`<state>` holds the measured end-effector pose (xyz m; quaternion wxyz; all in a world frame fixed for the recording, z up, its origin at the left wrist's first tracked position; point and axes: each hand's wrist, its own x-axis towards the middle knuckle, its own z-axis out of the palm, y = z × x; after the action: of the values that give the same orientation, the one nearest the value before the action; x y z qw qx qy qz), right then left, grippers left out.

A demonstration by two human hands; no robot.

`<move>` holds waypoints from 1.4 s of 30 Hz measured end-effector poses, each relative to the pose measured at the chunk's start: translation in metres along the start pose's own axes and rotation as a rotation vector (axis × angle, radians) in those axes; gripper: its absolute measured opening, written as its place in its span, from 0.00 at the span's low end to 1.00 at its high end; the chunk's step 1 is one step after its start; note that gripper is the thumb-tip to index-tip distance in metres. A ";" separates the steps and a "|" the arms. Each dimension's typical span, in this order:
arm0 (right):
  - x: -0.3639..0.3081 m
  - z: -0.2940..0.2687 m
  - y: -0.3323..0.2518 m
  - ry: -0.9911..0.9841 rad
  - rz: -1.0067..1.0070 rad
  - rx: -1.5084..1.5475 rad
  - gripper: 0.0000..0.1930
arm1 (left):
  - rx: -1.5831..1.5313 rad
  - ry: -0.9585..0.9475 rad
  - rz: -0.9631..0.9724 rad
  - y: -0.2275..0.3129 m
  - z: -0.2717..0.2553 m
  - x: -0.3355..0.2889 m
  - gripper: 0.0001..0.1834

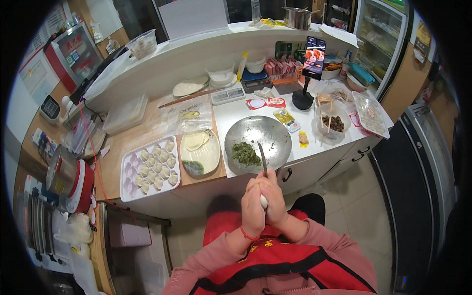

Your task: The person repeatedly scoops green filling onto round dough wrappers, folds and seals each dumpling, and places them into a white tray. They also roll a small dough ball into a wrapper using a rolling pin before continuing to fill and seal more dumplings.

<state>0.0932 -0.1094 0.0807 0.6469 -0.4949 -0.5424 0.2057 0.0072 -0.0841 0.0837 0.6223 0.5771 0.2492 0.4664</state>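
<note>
My left hand [252, 210] and my right hand [276, 199] are pressed together in front of the counter, fingers closed. Between the palms shows part of a smooth white dumpling [264, 201]; most of it is hidden by my fingers. A narrow, dark metal filling spatula [262, 153] sticks up from between my hands; which hand grips it is hidden. Its tip reaches over a wide steel bowl [278, 133] holding chopped green filling [245, 154]. To the left, flat round wrappers [197, 141] lie on a plate [209, 162]. Several folded dumplings [158, 167] fill much of a white compartment tray [130, 193].
A phone [313, 58] stands on a black holder beyond the bowl. Right of it is a tub of dark filling [335, 124] with chopsticks across it, plus a lidded clear box [369, 114]. A scale [227, 96] and a wooden rolling stick [189, 98] lie farther back.
</note>
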 end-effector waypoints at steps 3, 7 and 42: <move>0.001 -0.012 0.010 -0.013 0.236 0.144 0.23 | -0.284 -0.054 -0.202 -0.009 -0.005 0.007 0.14; 0.002 -0.035 0.010 0.132 0.419 0.132 0.21 | 0.020 -0.108 -0.147 -0.014 -0.015 0.014 0.16; -0.004 -0.046 0.012 0.123 -0.077 -0.302 0.08 | -0.518 -0.241 -0.542 -0.014 -0.021 0.020 0.21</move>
<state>0.1368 -0.1271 0.0723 0.6045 -0.5772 -0.5451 0.0661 0.0024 -0.0551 0.0703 0.8726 0.3650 0.1920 0.2617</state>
